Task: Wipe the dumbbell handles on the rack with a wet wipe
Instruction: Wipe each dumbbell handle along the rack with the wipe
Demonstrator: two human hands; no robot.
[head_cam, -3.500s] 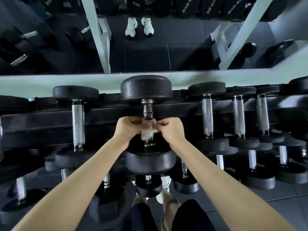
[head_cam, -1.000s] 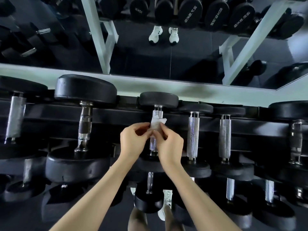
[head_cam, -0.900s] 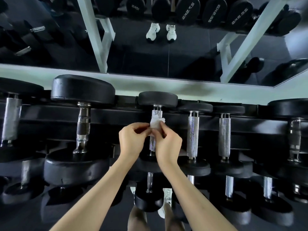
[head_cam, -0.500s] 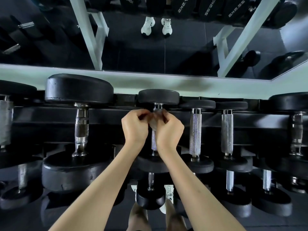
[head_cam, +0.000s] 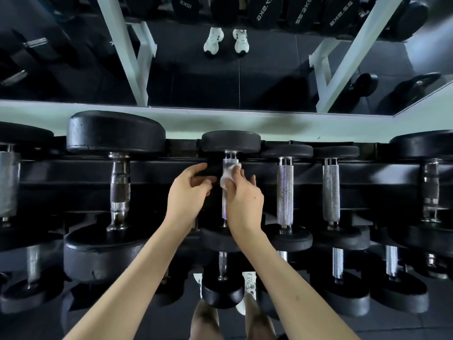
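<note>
A small black dumbbell lies on the top rail of the rack (head_cam: 73, 173), its knurled steel handle (head_cam: 229, 160) pointing away from me. A white wet wipe (head_cam: 226, 176) is wrapped on the upper part of that handle. My right hand (head_cam: 244, 200) holds the wipe against the handle with thumb and fingers curled round it. My left hand (head_cam: 190, 192) hovers just left of the handle, fingers loosely bent, holding nothing. The lower part of the handle is hidden behind my right hand.
A large dumbbell (head_cam: 119, 182) sits to the left, and two small ones with knurled handles (head_cam: 285, 192) (head_cam: 331, 190) to the right. More dumbbells fill the lower tier (head_cam: 221, 290). A mirror (head_cam: 220, 77) stands behind the rack.
My left hand has let go of the wipe and drawn away to the left. My right hand alone now holds the wipe on the handle, slightly lower than before.
</note>
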